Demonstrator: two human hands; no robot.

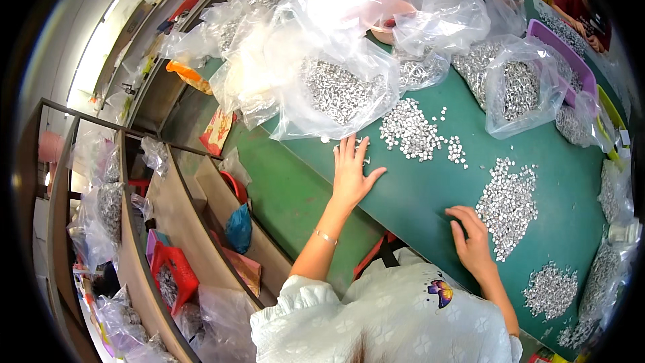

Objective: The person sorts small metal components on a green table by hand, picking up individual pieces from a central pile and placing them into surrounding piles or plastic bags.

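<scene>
My left hand [353,173] lies palm down with fingers spread at the table's left edge. Its fingertips touch a few small silver metal pieces [363,150] just below an open clear plastic bag [295,104] full of silver metal parts. To the right of those fingers is a loose pile of small metal pieces [410,131]. My right hand [472,238] rests on the table, fingers loosely bent and thumb apart, with nothing visible in it. Right beside it spreads a larger heap of metal pieces [508,208]. A third, finer heap of metal parts [551,290] lies nearer me.
More filled plastic bags [521,87] line the far side of the green table [430,188]. A purple basket [564,50] stands at the far right, with another person [583,10] behind it. Wooden shelves [181,228] holding bags and a red basket [173,275] are on the left.
</scene>
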